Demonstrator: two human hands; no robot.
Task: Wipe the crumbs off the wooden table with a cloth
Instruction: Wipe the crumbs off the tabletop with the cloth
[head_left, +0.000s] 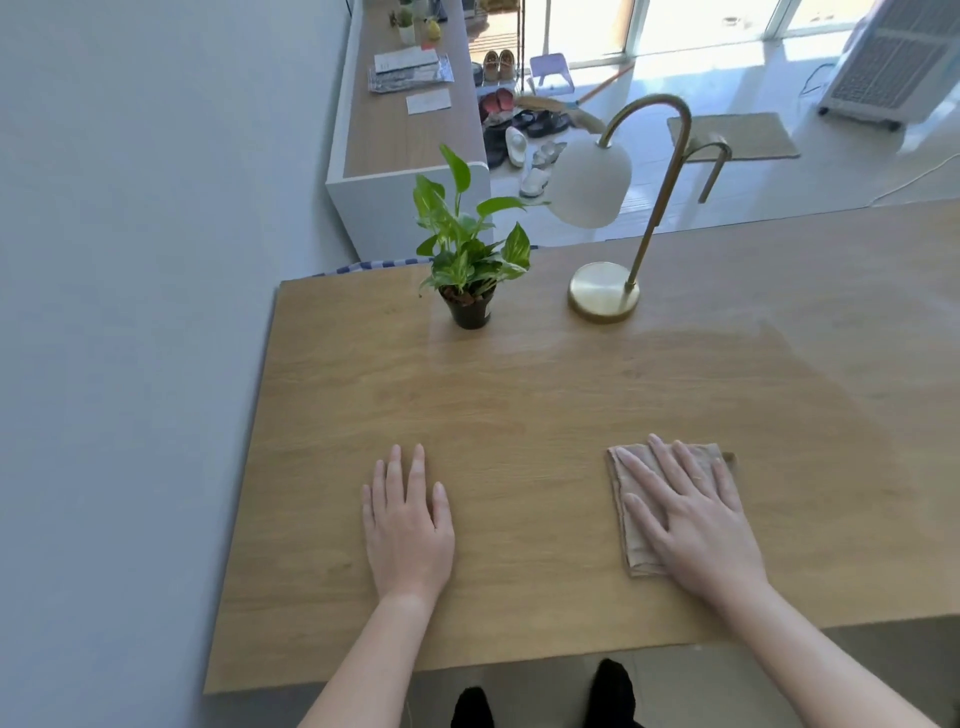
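Sunlit pale flooring and a low white sideboard (410, 140) fill the upper part of the frame, and below them a broad wooden table (519, 395) takes up most of the view, its matte oak-grain top butted against a grey wall on the left. Toward the upper middle stands a desk lamp (604, 292) with a round brass base, a hooked brass stem and a frosted white dome shade. Just left of it is a potted pothos (467, 249) with glossy variegated leaves in a small dark pot. Both sit well back, probably to leave the near surface free for wiping. Lower in the frame, the left hand (408, 530) lies flat on bare wood, fingers straight and grasping nothing, seemingly to brace the person. At lower right, the right hand (696, 514) presses palm-down on the cloth (636, 556), fingers spread and extended rather than curled, so the pressure likely spreads across it. That cloth, a soft beige fabric folded into a rough rectangle, lies on the table near its front edge, well apart from the left hand. Crumbs are too small to make out on the grain.
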